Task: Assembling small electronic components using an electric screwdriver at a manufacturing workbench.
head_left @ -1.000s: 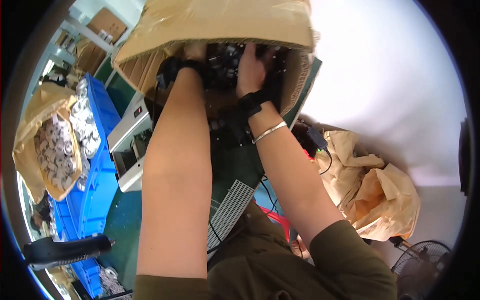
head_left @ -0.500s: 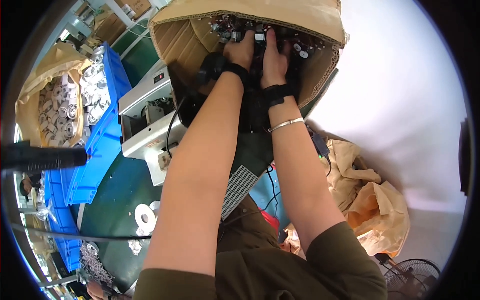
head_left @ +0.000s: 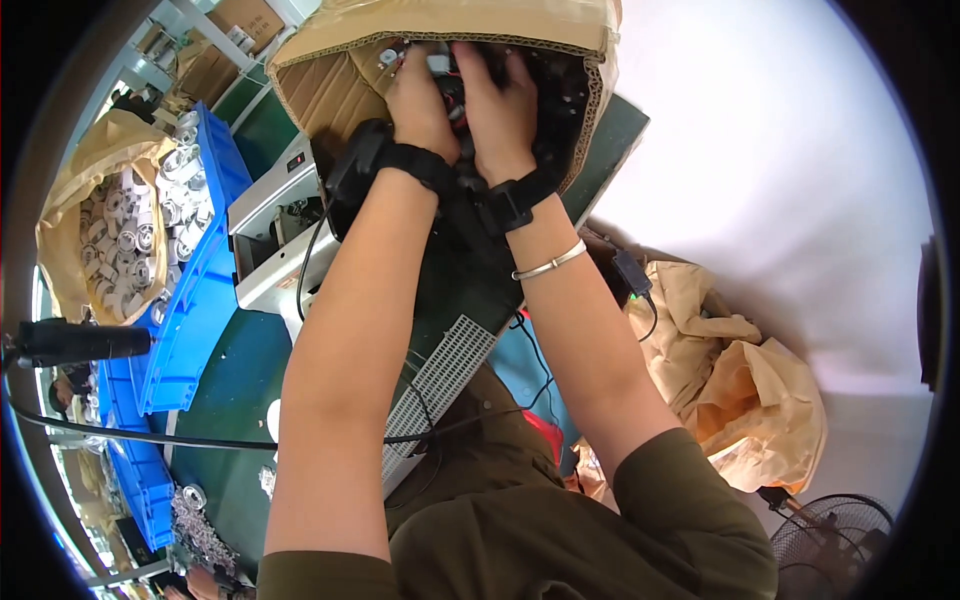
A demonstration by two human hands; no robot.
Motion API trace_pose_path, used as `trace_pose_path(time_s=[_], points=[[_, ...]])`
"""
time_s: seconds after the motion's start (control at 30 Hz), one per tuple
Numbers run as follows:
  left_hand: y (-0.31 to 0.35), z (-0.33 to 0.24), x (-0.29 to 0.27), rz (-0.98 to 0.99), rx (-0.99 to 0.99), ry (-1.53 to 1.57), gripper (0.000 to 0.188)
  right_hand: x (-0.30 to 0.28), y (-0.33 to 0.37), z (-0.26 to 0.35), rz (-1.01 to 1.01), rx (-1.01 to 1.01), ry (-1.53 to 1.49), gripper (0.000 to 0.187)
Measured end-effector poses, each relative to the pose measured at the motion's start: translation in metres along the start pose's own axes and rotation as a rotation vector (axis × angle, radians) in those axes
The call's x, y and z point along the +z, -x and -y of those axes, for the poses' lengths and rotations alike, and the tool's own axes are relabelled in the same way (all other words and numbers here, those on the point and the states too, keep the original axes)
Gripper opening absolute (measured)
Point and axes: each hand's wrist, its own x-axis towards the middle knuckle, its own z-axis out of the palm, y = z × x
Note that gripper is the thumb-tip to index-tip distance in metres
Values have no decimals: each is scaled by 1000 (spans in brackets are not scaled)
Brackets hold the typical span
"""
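While our left hand and right hand reach into the open cardboard box at 12 o'clock, its small loose parts lie around both. Right sits just beside left, at its 3 o'clock. Ends partly hidden; we can't tell if either grip is wide, narrow or holding a part. Around us: white machine at 10 on the green surface, blue bin at 9, crumpled brown paper at 4.
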Motion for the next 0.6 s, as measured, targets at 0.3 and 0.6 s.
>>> trace_pose_path(time_s=[0.3, 0.6], points=[[35, -10, -5, -60, 171, 120, 40, -6, 20, 14, 93, -12, -150, 30], [82, -43, 8, -117, 162, 148, 35, -12, 36, 40, 187, -26, -300, 27]])
